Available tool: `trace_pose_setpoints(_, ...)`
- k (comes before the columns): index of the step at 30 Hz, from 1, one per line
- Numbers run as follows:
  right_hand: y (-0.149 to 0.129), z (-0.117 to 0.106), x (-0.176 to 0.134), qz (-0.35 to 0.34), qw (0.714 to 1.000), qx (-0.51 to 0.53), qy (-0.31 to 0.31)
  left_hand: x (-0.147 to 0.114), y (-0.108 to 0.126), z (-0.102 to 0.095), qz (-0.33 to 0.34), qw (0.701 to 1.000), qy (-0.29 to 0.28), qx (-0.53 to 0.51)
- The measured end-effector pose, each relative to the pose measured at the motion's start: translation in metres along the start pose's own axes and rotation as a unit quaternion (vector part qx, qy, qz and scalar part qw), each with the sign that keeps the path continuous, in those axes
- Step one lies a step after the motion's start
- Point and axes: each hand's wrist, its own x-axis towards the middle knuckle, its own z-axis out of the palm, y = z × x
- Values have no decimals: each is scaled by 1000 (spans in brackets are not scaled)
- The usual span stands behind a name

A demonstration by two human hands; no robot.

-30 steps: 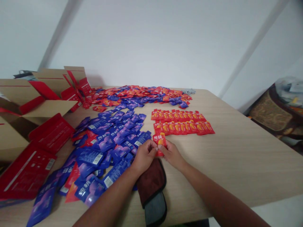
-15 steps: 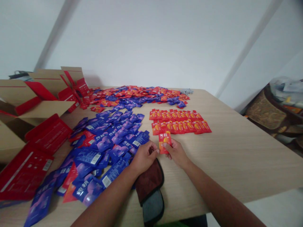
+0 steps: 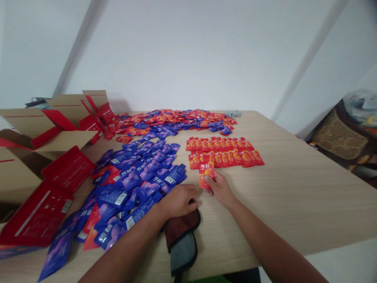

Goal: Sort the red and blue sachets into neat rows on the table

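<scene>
My right hand (image 3: 219, 188) pinches a red-orange sachet (image 3: 206, 171) upright between thumb and fingers, its printed front facing me. To the left, my left hand (image 3: 180, 201) is closed with its fingers curled down over the top end of a brown and grey fabric pad (image 3: 182, 232); whatever may be inside the fingers is hidden. Just beyond the held sachet, overlapping red-orange sachets (image 3: 219, 158) lie in two rows. A spread of blue-purple sachets (image 3: 129, 179) reaches up to my left hand, with a few red ones mixed in.
Opened cardboard boxes with red flaps (image 3: 66, 165) crowd the table's left side. A long mixed heap of red and blue sachets (image 3: 176, 117) lies along the back by the wall. A grey crumpled item (image 3: 234, 114) sits at its right end. Beyond the table's right edge stands a brown patterned piece of furniture (image 3: 335, 133).
My left hand has drawn back slightly from the held sachet, and the fabric pad appears a little further left. My right hand has raised the sachet slightly towards the rows. The view has shifted slightly.
</scene>
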Motion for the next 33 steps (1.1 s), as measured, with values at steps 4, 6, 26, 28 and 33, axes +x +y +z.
trace_pose_setpoints(4,1,-2,1,-5,1000,-1,-7,1,-2,-1,-9,1000,-3,18)
trace_pose_setpoints(6,2,-3,1,-4,1000,-5,-1,4,-6,-6,-14,998,9,66)
trace_pose_setpoints(26,-1,-3,5,20,1000,-8,-1,59,-165,-76,-314,887,13,338)
trace_pose_setpoints(28,-2,-3,5,21,1000,-6,0,55,-169,-85,-324,886,9,332)
trace_pose_setpoints(33,-3,-3,6,22,1000,-2,-2,60,-152,-96,-350,878,1,327)
